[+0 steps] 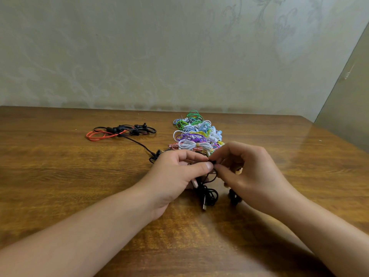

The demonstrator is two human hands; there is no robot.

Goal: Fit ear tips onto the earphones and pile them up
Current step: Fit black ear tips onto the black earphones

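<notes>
Pinching tiny black earbud [213, 162] btwn left hand [175, 172] thumb/forefinger, just above brown wooden table [60, 176]; right hand [245, 168] fingertips clamped at its nozzle, prob. on an ear tip. Holding bud steady, pushing tip square w/ slight twist. Black cable [208, 193] dangling below.

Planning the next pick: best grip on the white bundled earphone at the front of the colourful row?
Pinch the white bundled earphone at its tan tied waist, coming from above. Loops fan out both sides; the waist is its narrow, exposed part, and neighbours crowd it behind.
</notes>
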